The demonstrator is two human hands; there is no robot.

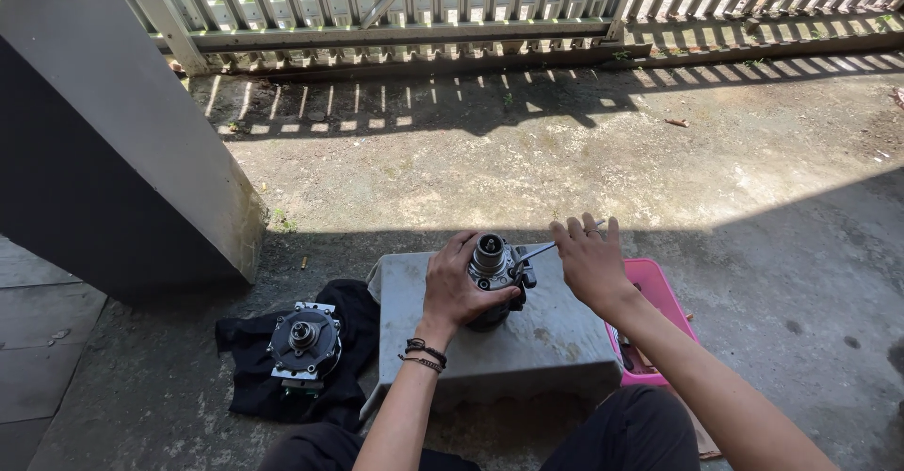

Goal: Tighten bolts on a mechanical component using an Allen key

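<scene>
Left hand (pixel 459 287), fingers (pixel 463 241) wrapped round a stubby grey metal cylinder (pixel 493 268) with a bright round hub on top, standing upright at the middle of a rough, stained concrete block (pixel 546 339) serving as table. Right hand (pixel 591 262) at 3 o'clock of the cylinder, fingers curled shut on a slim metal wrench (pixel 546 245) running to the cylinder's upper rim. At 9 o'clock, on the floor: second round metal unit (pixel 304 341), dark-faced, lying on crumpled black cloth (pixel 250 377). At 4 o'clock, pink plastic tray (pixel 659 292), partly hidden behind the forearm. Pitted concrete floor (pixel 772 226); slatted metal fence (pixel 414 0) at 12 o'clock.
</scene>
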